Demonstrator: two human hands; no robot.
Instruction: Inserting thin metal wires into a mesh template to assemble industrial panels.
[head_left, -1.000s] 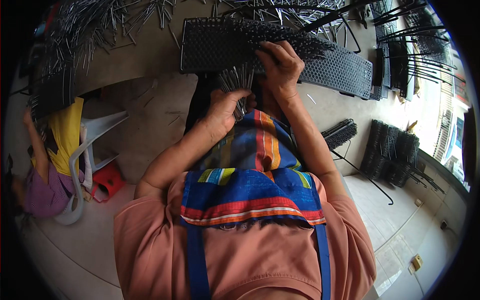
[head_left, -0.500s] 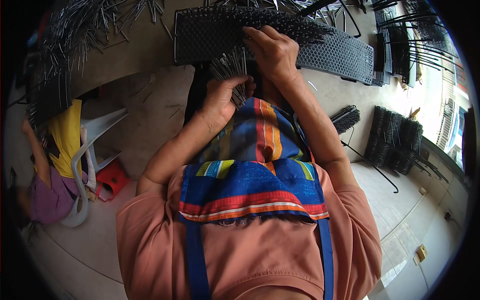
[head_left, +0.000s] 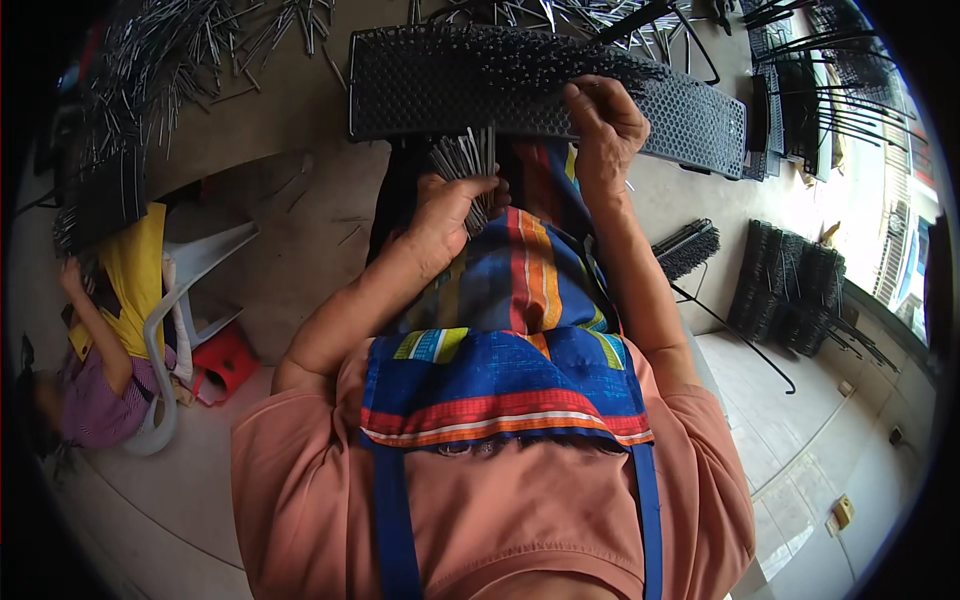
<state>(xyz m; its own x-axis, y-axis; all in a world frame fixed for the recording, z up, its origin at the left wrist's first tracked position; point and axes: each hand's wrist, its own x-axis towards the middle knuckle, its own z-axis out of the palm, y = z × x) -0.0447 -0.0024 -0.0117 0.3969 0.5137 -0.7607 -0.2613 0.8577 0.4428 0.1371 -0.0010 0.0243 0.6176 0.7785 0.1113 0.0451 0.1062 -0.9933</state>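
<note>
1. Around you, a dull brown worktable [head_left: 290, 100] bears a loose tangle of thin, dark, glossy rods [head_left: 190, 60] at the upper left; a co-worker in a purple top [head_left: 100, 400] sits well apart on your left, above a pale tiled floor [head_left: 780, 450].

2. Before you, the long black panel with honeycomb holes [head_left: 700, 125] lies crosswise, just beyond your lap. A dense patch of thin dark pieces with glinting tips [head_left: 540, 65] covers much of its middle and far side; its right end shows bare holes.

3. Your left hand [head_left: 450, 205] is closed around an upright, fanned bundle of slim grey-black rods [head_left: 465, 155], just below the panel's near edge. A looser grip could let rods slide onto your striped multicoloured cloth apron [head_left: 500, 370] or the floor; the uneven fan could also snag that edge.

4. Your right hand [head_left: 608, 125] is over the panel's near side, thumb and forefinger drawn close together. You cannot tell from here whether a rod sits between them. A low sweep of the knuckles could bend or dislodge the crowded pieces, and their tips could prick your fingers.

5. Uneven pressure on one end could tilt the panel; what supports it is hidden.
</note>
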